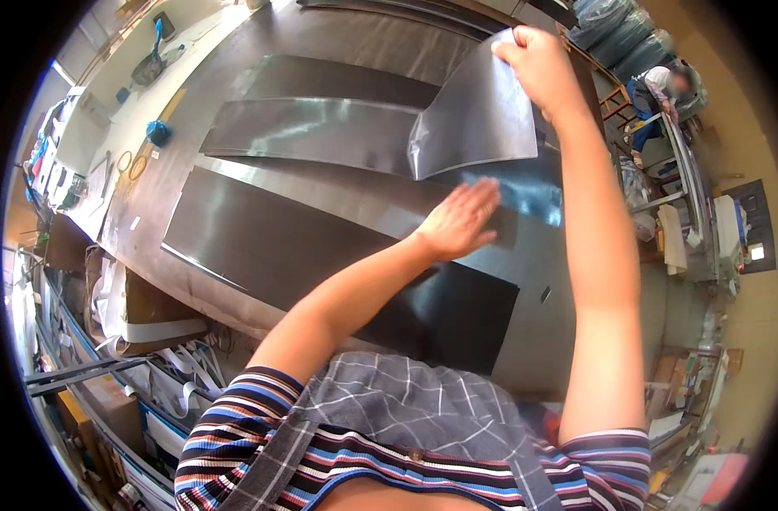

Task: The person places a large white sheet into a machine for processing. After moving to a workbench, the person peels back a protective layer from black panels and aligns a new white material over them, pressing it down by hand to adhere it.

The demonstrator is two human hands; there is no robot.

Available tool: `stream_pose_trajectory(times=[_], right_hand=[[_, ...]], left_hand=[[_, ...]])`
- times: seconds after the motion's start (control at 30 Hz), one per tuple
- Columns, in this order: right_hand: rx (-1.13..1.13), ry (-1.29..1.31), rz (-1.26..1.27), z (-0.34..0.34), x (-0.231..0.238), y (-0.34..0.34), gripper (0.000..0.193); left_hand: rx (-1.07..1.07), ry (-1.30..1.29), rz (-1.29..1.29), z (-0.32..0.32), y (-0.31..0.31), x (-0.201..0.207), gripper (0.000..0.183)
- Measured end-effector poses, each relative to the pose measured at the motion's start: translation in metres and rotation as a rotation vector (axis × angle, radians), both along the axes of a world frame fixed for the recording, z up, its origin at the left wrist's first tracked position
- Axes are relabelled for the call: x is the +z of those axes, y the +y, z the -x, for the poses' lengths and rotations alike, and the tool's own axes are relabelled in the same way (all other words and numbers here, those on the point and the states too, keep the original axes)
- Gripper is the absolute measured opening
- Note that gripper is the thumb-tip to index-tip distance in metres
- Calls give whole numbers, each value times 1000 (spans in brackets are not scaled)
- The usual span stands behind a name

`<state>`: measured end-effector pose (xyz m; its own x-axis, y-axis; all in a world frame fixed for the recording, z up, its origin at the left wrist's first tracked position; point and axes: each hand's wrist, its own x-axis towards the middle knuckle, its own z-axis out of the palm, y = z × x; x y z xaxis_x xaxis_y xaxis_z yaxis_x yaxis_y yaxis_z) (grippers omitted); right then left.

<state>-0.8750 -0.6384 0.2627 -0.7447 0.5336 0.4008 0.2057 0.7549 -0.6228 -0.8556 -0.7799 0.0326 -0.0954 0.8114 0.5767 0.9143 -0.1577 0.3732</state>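
My right hand (542,72) is raised at the far right of the table, fingers pinched on the corner of a glossy grey sheet (321,132). The sheet's right end bends upward from the table, while its long left part lies flat. My left hand (461,220) is held with fingers stretched out, just in front of the lifted end, slightly blurred; whether it touches the surface below I cannot tell. Nearer me lies a wide dark sheet (321,255), partly under my left forearm. Behind the glossy one is another dark sheet (346,81).
Gold-handled scissors (137,167) and a blue bundle (157,132) sit on the table (197,77) at left. A shelf with boxes (108,400) stands at lower left. A person (655,94) is at far right, near plastic-wrapped rolls (614,34).
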Motion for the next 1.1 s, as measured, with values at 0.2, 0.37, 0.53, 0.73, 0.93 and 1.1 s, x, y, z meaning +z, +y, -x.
stream_pose_trajectory(times=[0.2,0.37,0.53,0.73,0.93,1.1], right_hand=[[33,188,22,-41,49,-32,21],[160,709,731,-111,135,-60,28],[9,616,468,-167,79,-10,45],[-186,521,1095,-304,-84,-13,22],[-145,934,1870,-384,-208,-94,39],[-822,745,1732,-449,-267,-126,34]], left_hand=[[495,-192,631,30,3,-53,63],[359,-227,624,56,-10,-58,56],[297,-803,21,168,-2,-131,51],[-344,-2093,-1104,184,-58,9,43],[-523,-2169,-1382,232,-168,-142,35],[135,-2189,-1292,163,-241,-56,27]])
